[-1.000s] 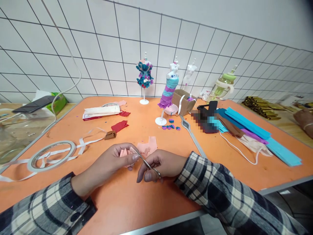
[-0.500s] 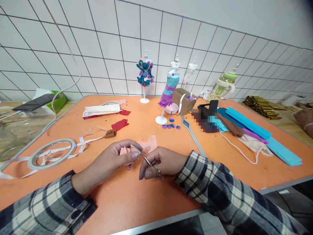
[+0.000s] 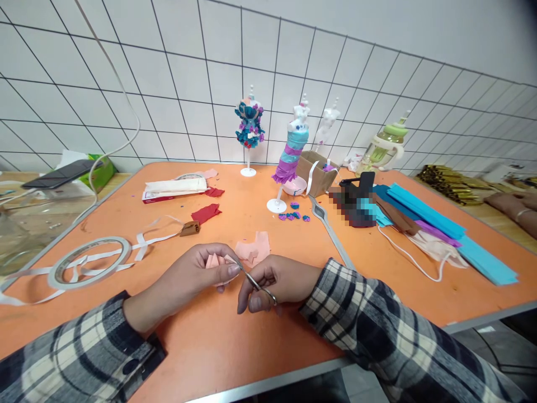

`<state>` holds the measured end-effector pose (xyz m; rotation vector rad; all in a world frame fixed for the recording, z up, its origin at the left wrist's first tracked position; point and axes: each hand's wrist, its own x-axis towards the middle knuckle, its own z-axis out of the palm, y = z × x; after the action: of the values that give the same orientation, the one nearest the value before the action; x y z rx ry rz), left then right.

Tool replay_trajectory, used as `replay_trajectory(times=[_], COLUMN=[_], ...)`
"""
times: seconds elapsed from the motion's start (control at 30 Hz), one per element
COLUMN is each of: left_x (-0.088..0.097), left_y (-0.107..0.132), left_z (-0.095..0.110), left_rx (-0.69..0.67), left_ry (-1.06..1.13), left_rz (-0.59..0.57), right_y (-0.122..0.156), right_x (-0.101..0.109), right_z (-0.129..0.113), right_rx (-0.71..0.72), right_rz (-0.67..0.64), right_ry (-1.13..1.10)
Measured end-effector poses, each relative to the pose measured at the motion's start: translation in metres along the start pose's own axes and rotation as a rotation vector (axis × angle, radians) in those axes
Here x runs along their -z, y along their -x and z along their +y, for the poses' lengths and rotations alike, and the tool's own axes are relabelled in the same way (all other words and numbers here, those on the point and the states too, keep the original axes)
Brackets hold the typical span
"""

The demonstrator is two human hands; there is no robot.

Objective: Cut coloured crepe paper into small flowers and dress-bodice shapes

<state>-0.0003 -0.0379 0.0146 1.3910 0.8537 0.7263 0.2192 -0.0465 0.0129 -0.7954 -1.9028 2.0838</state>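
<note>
Between the thumb and fingers of my left hand (image 3: pixel 205 268) is a small folded piece of pink crepe paper (image 3: pixel 213 261). My right hand (image 3: pixel 279 282) grips a pair of small metal scissors (image 3: pixel 257 284), fingers through the handles. The blades point left and reach the edge of the pink piece at my left thumb; whether they are parted is hard to make out. Behind both hands, a larger cut sheet of pink paper (image 3: pixel 260 246) lies flat on the orange table (image 3: pixel 235 347).
Mini dress forms (image 3: pixel 249 126) (image 3: pixel 293 148) stand at the back, near a cardboard box (image 3: pixel 316 173). Small teal-purple pieces (image 3: pixel 295 215) lie before them. A tape roll (image 3: pixel 56 274) is at left, strips of coloured paper (image 3: pixel 482 260) at right. Another person's arm (image 3: pixel 516 210) shows at far right.
The scissors and my right hand have shifted slightly, with the blades now lower against the pink piece. At the far right, more of another person's arm has come into view.
</note>
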Motion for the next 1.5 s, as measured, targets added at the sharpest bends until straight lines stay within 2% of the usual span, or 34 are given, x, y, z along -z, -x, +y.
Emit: replay_trajectory(times=[0.1,0.3,0.4,0.53,0.67,0.97,1.17,1.33,1.5], left_x=[-0.001,-0.001,-0.001,0.000,0.001,-0.008,-0.008,-0.007,-0.007], left_y=[-0.001,0.000,0.002,0.003,0.002,0.001,0.000,0.000,0.000], left_z=[0.001,0.004,0.002,-0.003,-0.007,0.006,0.009,0.009,0.009], left_rx=[-0.007,-0.015,-0.016,-0.038,-0.032,-0.005,-0.020,-0.007,-0.021], left_ry=[-0.014,-0.086,-0.071,0.002,0.025,-0.002,-0.041,-0.090,-0.109], left_rz=[-0.012,-0.093,-0.068,0.029,0.082,0.040,0.046,0.026,0.039], right_y=[0.000,0.001,0.001,0.000,-0.001,0.000,-0.001,-0.002,-0.003], right_x=[0.000,0.002,0.001,0.001,0.001,0.002,-0.001,-0.002,-0.003], right_z=[0.000,0.000,0.000,0.000,0.002,0.005,0.003,0.002,0.003], right_rx=[-0.011,0.000,-0.019,-0.014,0.008,0.013,-0.022,-0.020,-0.021], right_rz=[0.022,-0.054,0.004,0.068,0.048,-0.031,0.042,0.026,0.066], right_ry=[0.003,0.016,0.035,0.007,-0.023,-0.012,0.006,-0.035,-0.045])
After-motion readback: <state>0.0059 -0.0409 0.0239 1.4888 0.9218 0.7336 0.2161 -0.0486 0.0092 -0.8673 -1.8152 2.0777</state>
